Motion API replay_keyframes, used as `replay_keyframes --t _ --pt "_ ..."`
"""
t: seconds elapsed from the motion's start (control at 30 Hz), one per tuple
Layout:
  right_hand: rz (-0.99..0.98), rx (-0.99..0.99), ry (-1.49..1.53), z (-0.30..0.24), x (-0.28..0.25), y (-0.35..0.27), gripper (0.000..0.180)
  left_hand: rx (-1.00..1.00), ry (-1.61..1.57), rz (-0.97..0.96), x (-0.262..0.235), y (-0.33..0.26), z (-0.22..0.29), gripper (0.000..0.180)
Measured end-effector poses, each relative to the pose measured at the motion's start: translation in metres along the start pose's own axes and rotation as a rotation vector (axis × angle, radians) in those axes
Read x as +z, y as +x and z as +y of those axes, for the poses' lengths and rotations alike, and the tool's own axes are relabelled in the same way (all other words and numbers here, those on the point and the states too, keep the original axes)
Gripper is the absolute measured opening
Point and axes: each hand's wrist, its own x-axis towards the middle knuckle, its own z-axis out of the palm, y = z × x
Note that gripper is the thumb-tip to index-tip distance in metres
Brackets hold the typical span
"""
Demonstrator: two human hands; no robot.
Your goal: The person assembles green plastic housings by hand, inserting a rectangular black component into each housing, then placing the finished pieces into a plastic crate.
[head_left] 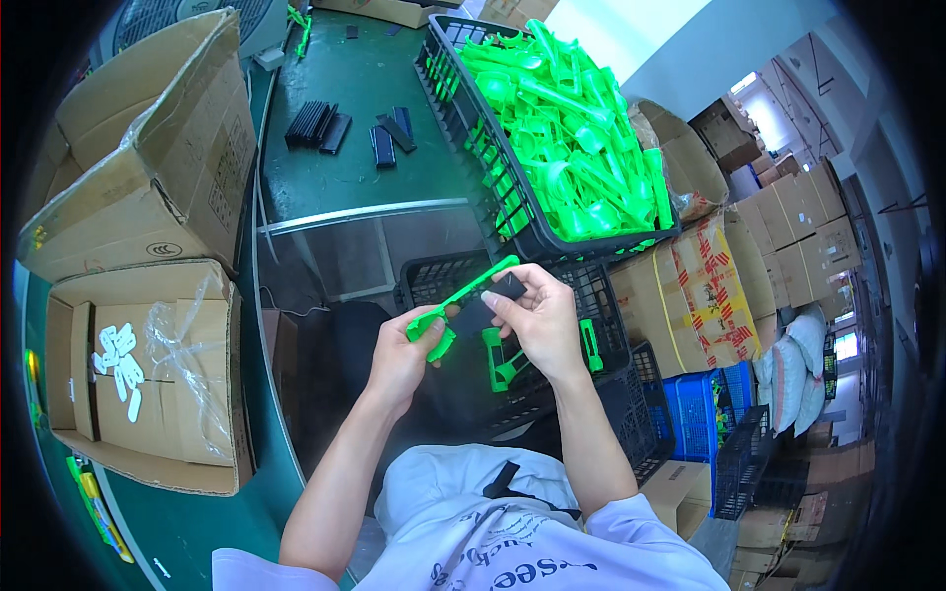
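Note:
My left hand is closed around the wider end of a bright green plastic part, whose long thin arm slants up to the right. In my right hand, a small black block is pinched between thumb and fingers, close beside the green part. Whether the two pieces touch, I cannot tell. Beneath my hands is a black plastic crate with a few green frame-like parts inside. Beyond it, a larger black crate is heaped with green plastic parts.
Black strips and more dark pieces lie on the green tabletop. At left, an open carton holds small white pieces and clear film; a taller carton stands behind. Blue crates and stacked boxes are right.

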Motion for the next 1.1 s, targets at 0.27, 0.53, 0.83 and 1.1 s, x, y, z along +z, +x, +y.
replay_keyframes --t 0.27,0.53,0.83,1.1 --pt "0.108 -0.059 0.15 0.02 0.003 -0.002 0.021 -0.005 -0.059 -0.016 0.004 -0.003 0.001 0.018" --pt "0.264 -0.153 -0.049 0.016 0.028 -0.015 0.022 0.076 0.098 0.158 0.009 -0.005 -0.005 0.017" --pt "0.388 -0.319 0.028 0.022 0.032 -0.017 0.025 0.058 -0.092 0.111 0.007 -0.003 -0.005 0.017" --pt "0.434 -0.481 -0.186 0.024 0.028 -0.021 0.025 -0.005 -0.372 -0.102 0.002 -0.004 0.0 0.017"
